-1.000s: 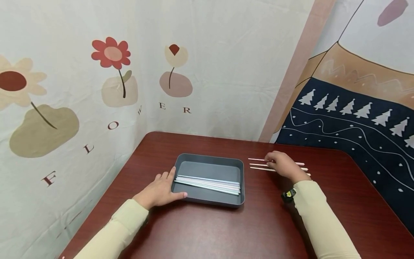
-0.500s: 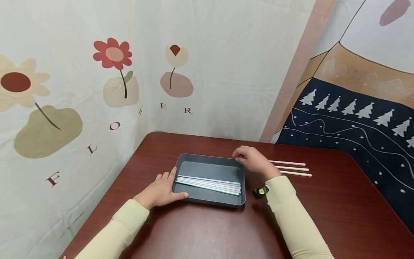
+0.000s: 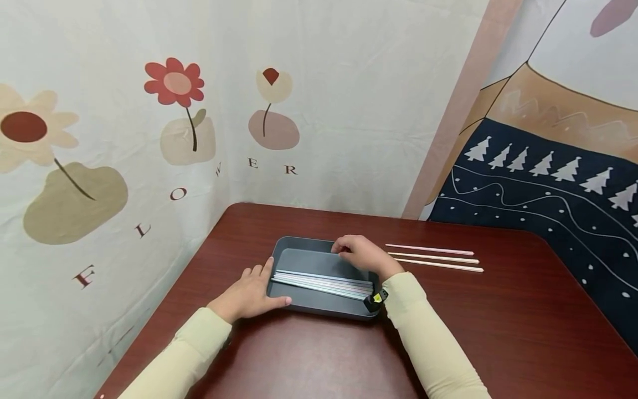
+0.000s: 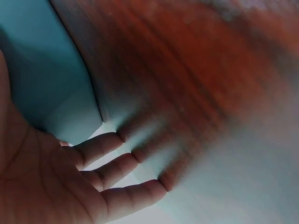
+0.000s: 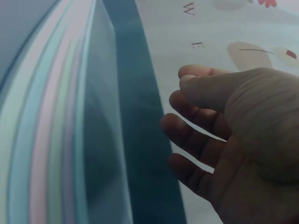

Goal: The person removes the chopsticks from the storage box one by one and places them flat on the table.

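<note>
A dark grey rectangular tray (image 3: pixel 306 259) rests on the table with a bundle of pastel chopsticks (image 3: pixel 324 284) lying lengthwise inside it. My left hand (image 3: pixel 249 296) rests at the tray's left end, thumb stretched along the near rim. In the left wrist view, its fingers (image 4: pixel 105 151) extend loosely beside the tray wall (image 4: pixel 51 79). Above the far right part of the tray is my right hand (image 3: pixel 364 255), fingers loosely bent with nothing between them. The right wrist view shows its thumb tip close to the index finger, and the chopsticks (image 5: pixel 56 140) off to one side.
Three more chopsticks (image 3: pixel 433 257), one pinkish and two pale, lie roughly parallel on the table to the right of the tray. The reddish-brown table (image 3: pixel 319 354) meets a printed curtain (image 3: pixel 349 122) at the back. A dark patterned cloth (image 3: pixel 538 205) hangs at the right.
My right hand has moved left from over the three loose chopsticks to above the tray. Those chopsticks are now uncovered and still on the table. The left hand keeps its place.
</note>
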